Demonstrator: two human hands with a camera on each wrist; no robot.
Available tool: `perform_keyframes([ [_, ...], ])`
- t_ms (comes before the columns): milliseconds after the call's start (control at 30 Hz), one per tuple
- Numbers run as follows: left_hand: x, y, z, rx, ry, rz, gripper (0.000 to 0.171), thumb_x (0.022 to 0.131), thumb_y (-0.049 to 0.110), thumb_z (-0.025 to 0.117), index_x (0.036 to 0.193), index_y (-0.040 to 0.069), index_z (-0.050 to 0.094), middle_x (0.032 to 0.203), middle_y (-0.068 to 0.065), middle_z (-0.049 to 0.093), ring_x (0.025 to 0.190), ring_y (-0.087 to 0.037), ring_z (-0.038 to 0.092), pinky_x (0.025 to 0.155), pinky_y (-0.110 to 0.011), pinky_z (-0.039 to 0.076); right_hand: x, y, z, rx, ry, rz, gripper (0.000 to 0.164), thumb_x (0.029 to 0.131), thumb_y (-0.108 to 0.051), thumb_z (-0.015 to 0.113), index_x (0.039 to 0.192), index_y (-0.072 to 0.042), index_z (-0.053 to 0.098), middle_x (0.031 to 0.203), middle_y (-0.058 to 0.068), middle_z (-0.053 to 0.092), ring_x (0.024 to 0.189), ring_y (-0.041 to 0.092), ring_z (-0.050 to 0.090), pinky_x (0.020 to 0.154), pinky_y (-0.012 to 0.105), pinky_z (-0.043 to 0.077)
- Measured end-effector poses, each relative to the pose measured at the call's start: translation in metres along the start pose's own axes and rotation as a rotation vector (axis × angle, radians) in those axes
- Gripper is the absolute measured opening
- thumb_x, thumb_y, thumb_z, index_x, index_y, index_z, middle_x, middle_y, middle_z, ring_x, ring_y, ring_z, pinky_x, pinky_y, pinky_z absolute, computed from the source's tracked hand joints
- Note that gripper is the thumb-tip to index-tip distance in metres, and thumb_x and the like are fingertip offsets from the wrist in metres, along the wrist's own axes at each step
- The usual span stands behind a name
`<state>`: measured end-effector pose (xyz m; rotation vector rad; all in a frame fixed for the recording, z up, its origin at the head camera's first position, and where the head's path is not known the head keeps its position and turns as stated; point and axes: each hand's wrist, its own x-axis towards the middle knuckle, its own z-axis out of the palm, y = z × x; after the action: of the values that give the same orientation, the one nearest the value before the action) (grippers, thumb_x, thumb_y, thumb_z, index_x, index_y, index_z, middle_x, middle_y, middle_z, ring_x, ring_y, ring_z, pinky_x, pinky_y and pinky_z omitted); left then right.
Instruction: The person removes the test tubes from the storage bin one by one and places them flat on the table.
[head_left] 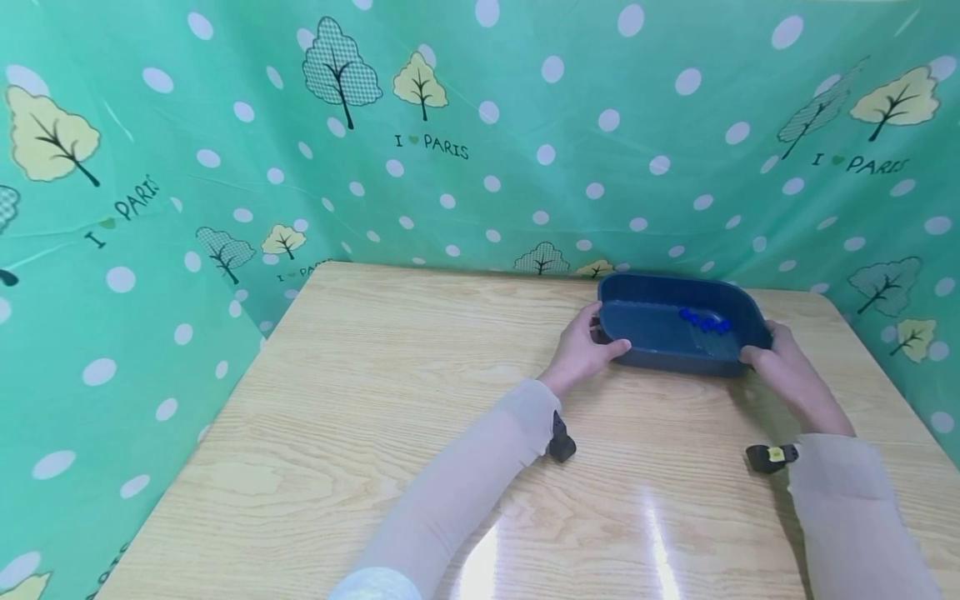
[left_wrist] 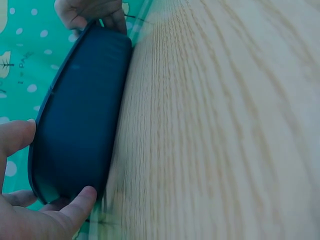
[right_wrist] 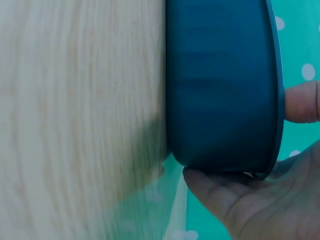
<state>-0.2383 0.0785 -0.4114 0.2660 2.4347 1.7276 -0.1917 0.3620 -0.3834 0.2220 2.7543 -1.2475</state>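
Observation:
A dark blue plastic tub point(head_left: 652, 360) stands at the back right of the table, its near wall facing me. Inside, toward its right half, lie several small bright blue pieces point(head_left: 705, 321). My left hand point(head_left: 583, 348) grips the tub's left end, thumb at the rim and fingers around the outer wall. At the right end my right hand point(head_left: 783, 367) holds the tub the same way, its thumb over the rim. The right wrist view shows the fingers point(right_wrist: 210, 195) curled under the end of the tub wall.
The wooden table point(head_left: 360, 400) stretches to the left and front of the tub. A green dotted cloth point(head_left: 480, 167) with printed trees hangs behind the table and along its sides, close behind the tub. Small black cameras point(head_left: 561, 440) sit on both wrists.

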Motion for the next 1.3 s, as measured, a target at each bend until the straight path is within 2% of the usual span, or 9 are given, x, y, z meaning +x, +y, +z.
perform_keyframes([
  [600, -0.001, -0.002, -0.005, -0.011, 0.0, -0.008, 0.08, 0.081, 0.031, 0.077, 0.148, 0.023, 0.034, 0.136, -0.004, 0.052, 0.119, -0.019, 0.053, 0.094, -0.031, 0.045, -0.001, -0.004, 0.003, -0.017, -0.016, 0.003, 0.079, 0.096, -0.022, 0.037, 0.143, 0.012, -0.016, 0.146, 0.042, -0.007, 0.134, 0.058, 0.001, 0.103, 0.071, 0.011],
  [1300, -0.001, -0.007, -0.011, -0.027, -0.001, -0.005, 0.079, 0.081, 0.031, 0.077, 0.147, 0.023, 0.035, 0.137, -0.005, 0.051, 0.12, -0.02, 0.053, 0.094, -0.031, 0.046, 0.0, -0.006, 0.007, -0.033, -0.008, -0.033, 0.077, 0.095, -0.018, 0.038, 0.143, 0.014, -0.014, 0.145, 0.044, -0.004, 0.133, 0.059, 0.004, 0.102, 0.071, 0.011],
])
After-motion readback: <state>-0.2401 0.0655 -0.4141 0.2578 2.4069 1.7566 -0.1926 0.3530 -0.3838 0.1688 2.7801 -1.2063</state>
